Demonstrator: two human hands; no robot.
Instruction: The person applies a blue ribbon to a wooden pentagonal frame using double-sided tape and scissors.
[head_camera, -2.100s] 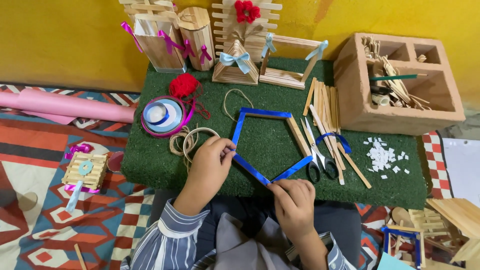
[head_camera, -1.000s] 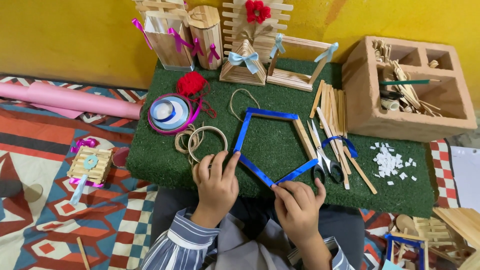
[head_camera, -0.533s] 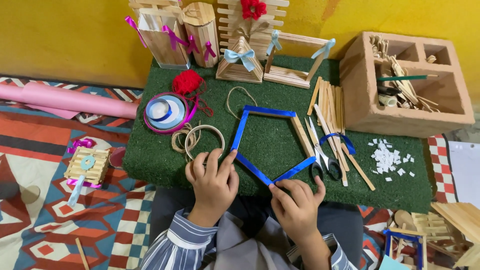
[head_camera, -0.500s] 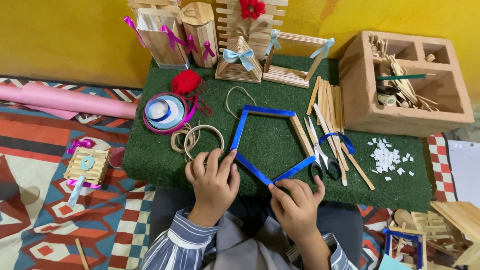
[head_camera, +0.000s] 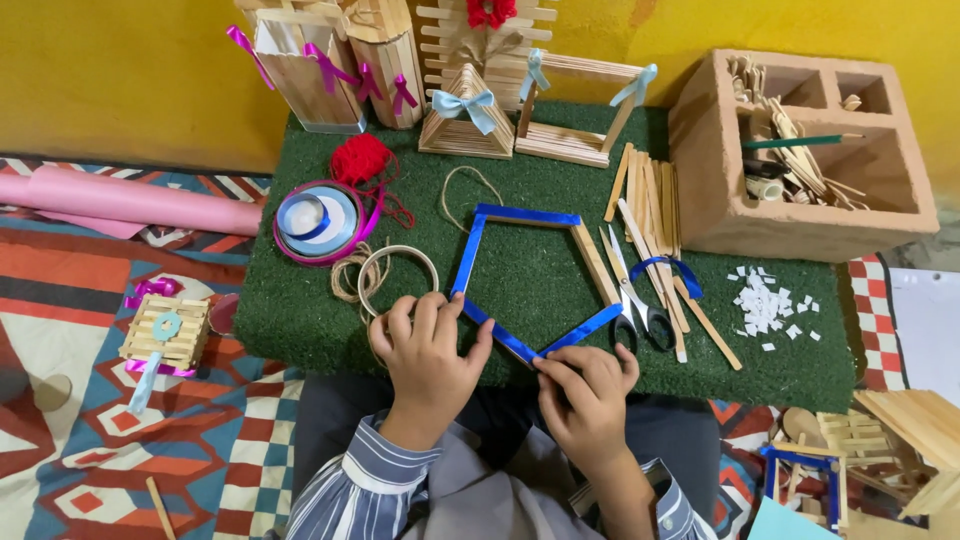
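Left hand (head_camera: 430, 345) now lies flat, fingers spread, pressing the lower-left blue stick of the stick frame (head_camera: 530, 275); a moment ago it was curled more. Right hand (head_camera: 585, 385) pinches the frame's bottom corner with narrow fingers. Frame lies on the green surface (head_camera: 300, 320), beside the scissors (head_camera: 635, 290).

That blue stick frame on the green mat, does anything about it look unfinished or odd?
Yes. The five-sided frame of flat wooden sticks is wrapped in blue tape on four sides, but its upper right stick is bare wood. The left hand and right hand press on its lower corners.
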